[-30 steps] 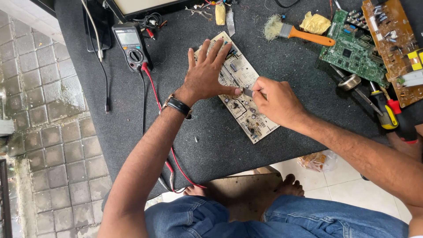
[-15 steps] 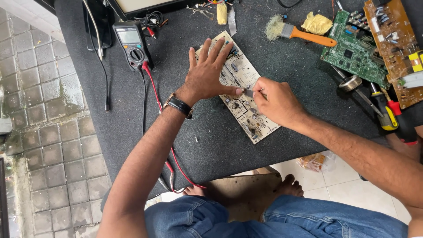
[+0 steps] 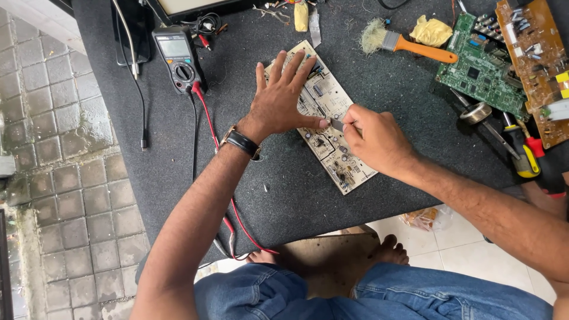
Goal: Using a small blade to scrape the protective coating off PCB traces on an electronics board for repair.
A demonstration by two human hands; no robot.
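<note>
Board: a pale circuit board lies flat on the dark mat, centre of the frame, its long axis running from upper left to lower right.
Left hand: the left hand is spread wide, fingers apart, palm pressed on the board's upper half — pinning it, clamped on nothing.
Right hand: the right hand comes in from the lower right, fingers pinched together on a small metal tool; the tip meets the board just beside the left thumb, though what kind of tool it is I cannot tell.
Key relation: the board's free lower end lies under and just below the right hand — that hand is nearer to it.
Upper left: a multimeter, its red lead trailing down the mat.
Upper right: an orange-handled brush, a green board, a brown board.
Right edge: screwdrivers.
</note>
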